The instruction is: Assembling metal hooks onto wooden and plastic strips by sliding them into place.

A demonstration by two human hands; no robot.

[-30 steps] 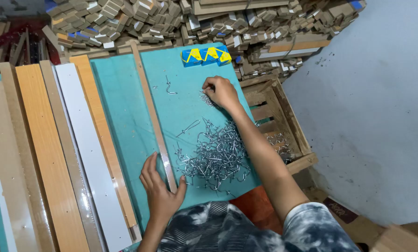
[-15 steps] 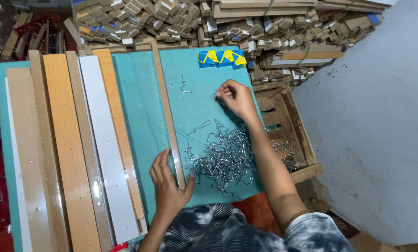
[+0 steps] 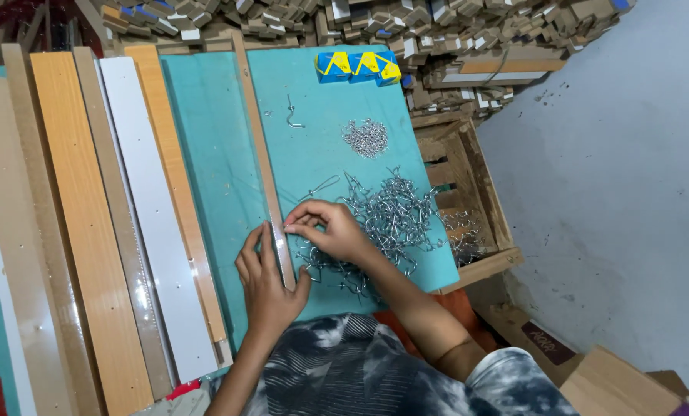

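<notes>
My left hand (image 3: 266, 279) lies flat on a narrow wooden strip (image 3: 258, 142) that runs along the teal board (image 3: 214, 162), pinning its near end. My right hand (image 3: 331, 228) is at the same strip, fingertips pinched together against it on something too small to make out. Just right of that hand lies a heap of silver metal hooks (image 3: 394, 217). A smaller pile of tiny metal pieces (image 3: 366, 136) sits farther up the board. One loose hook (image 3: 292, 114) lies apart near the strip.
Long wood-grain and white slats (image 3: 83, 223) lie side by side at the left. Blue and yellow small boxes (image 3: 357, 67) stand at the board's far edge. A wooden crate (image 3: 468, 196) sits to the right, and stacked small blocks (image 3: 375, 23) fill the back.
My right hand has come back from the far small pile to the strip near my left hand. The view has shifted closer and lower.
</notes>
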